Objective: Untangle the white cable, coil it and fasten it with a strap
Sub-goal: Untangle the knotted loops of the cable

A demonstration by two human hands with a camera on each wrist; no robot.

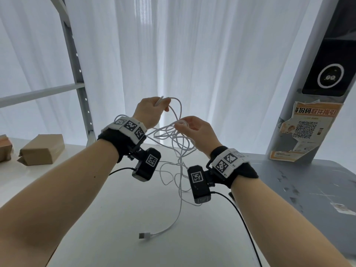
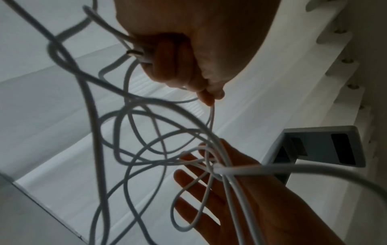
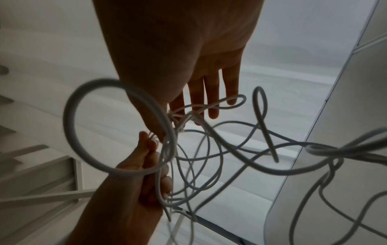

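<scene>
While both hands work above the middle of the tabletop (image 1: 134, 218), your left hand (image 1: 148, 112) is curled shut around one end of the white cable (image 1: 181, 164), with a strand pinched between thumb and forefinger. Your right hand (image 1: 194, 130) pinches a small knot of loops between thumb and forefinger, its other fingers spread straight. Most of the cable hangs between the hands as a loose snarl; the USB plug (image 1: 144, 235) lies on the tabletop toward the near edge. No strap can be made out. The task appears to be at the untangling stage. Risk: pulling the hands apart with the crossings unsorted would likely tighten the knot at the right hand. Dragging the trailing length could also catch it on the wrist cameras, or swing the plug off the tabletop.
</scene>
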